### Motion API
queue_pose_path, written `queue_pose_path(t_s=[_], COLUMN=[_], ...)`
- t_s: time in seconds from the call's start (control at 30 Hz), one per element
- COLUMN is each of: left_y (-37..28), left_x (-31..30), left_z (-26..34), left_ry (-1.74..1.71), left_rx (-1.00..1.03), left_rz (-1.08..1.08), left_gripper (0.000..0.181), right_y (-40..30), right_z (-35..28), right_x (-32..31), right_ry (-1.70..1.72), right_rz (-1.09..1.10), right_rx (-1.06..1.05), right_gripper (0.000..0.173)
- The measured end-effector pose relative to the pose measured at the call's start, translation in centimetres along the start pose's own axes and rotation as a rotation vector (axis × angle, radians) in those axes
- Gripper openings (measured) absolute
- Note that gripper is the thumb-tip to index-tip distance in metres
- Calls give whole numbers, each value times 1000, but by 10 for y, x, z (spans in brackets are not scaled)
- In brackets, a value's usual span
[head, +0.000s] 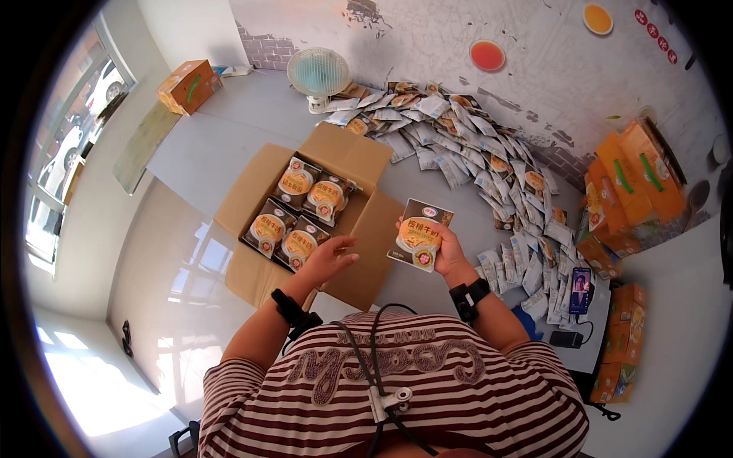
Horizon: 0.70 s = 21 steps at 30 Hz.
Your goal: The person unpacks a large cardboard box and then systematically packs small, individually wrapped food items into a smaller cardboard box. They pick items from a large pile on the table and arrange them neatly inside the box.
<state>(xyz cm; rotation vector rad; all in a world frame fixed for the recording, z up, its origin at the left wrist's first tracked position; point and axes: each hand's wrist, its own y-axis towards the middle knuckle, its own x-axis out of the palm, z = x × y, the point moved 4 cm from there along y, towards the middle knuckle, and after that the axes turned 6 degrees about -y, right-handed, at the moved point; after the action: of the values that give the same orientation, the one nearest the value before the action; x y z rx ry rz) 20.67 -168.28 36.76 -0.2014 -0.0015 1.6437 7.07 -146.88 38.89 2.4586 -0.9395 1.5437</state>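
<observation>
My right hand grips a flat printed pouch by its right edge, its front with a bowl picture facing up. An open cardboard box stands left of it, flaps spread. Inside the box lie several stacks of like pouches, brown and white with an orange bowl picture. Over the box's near right part is my left hand, fingers apart and holding nothing, just beside the nearest stack. A wristband sits on each of my wrists. Whether other fingertips support the pouch from beneath is mostly hidden.
A long heap of loose pouches curves along the wall side of the grey table. A small fan stands at the back. Orange cartons are at the right, another carton at the far left. A phone lies near the right edge.
</observation>
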Motion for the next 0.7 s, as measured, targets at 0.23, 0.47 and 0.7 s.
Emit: queue_pose_path(t_s=[0.23, 0.47, 0.7], left_y=[-7, -20, -26], left_x=[24, 31, 17], left_z=[13, 5, -14], left_ry=[-514, -776, -781], left_rx=[-304, -198, -241], left_rz=[-373, -455, -439], left_gripper=[44, 39, 35], right_y=[-2, -11, -15], right_z=[44, 72, 81], right_x=[44, 54, 53], right_ry=[-239, -393, -700], right_rz=[-2, 28, 25], right_rx=[63, 25, 28], right_gripper=[28, 29, 33])
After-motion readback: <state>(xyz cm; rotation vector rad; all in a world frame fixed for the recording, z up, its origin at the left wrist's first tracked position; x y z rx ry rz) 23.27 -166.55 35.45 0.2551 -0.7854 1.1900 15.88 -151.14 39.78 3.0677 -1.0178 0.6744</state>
